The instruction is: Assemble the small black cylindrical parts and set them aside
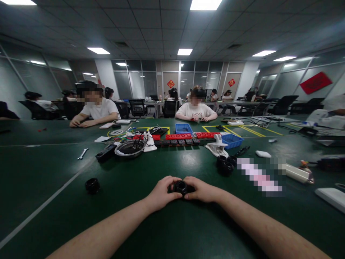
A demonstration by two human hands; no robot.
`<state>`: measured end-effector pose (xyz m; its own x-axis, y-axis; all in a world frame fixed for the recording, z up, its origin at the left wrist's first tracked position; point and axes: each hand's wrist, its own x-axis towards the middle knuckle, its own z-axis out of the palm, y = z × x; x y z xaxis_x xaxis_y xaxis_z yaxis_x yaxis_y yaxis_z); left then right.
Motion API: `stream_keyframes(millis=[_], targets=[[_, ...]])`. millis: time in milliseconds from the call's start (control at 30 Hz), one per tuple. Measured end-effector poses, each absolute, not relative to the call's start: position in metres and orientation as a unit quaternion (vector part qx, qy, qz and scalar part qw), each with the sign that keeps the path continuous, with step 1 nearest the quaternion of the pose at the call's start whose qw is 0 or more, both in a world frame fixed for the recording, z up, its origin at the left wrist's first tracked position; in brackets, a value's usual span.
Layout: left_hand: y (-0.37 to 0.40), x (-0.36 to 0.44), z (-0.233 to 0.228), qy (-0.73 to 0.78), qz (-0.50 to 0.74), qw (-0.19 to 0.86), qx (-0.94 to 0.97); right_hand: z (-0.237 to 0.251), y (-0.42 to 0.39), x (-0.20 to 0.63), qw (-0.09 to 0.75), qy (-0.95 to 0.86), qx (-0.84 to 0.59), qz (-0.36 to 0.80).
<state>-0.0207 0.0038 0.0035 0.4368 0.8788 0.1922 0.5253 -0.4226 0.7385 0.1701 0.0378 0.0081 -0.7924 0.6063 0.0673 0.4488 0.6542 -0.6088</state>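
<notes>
Between both hands, low over the green table [178, 230], is a small black part with a round, ring-like opening [181, 186]. It faces up toward me, and fingers cover its sides, so its exact kind is unclear. My left hand [163, 192] grips it from the left, thumb at the near edge and fingers over the far side. From the right, my right hand [201, 189] grips it in much the same way. A black cylindrical ring piece [92, 185] stands alone to the left. Several similar black pieces [225, 165] are grouped to the right, beyond my right hand.
Ahead lie a round metal tray [117, 151] with black items, red power strips [178, 136], a white clamp-like stand [217, 145] and blue bins [232, 141]. A wrench [83, 154] lies left. A white box [331, 198] sits right. Two people sit across the table.
</notes>
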Motion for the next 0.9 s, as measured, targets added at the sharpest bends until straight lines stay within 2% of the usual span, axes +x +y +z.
stream_keyframes(millis=[267,533,600,900], targets=[[0.003,-0.019,-0.001,0.457,0.318,0.313,0.770,-0.002,0.034,0.164,0.156,-0.879,-0.367,0.263],[0.004,-0.016,-0.009,0.497,0.346,0.305,0.734,-0.005,0.015,0.146,0.157,-0.856,-0.491,0.045],[0.004,-0.015,-0.010,0.505,0.349,0.290,0.734,-0.003,0.014,0.146,0.155,-0.856,-0.492,0.028],[0.004,-0.019,-0.002,0.448,0.322,0.295,0.780,0.006,0.034,0.169,0.142,-0.904,-0.315,0.253]])
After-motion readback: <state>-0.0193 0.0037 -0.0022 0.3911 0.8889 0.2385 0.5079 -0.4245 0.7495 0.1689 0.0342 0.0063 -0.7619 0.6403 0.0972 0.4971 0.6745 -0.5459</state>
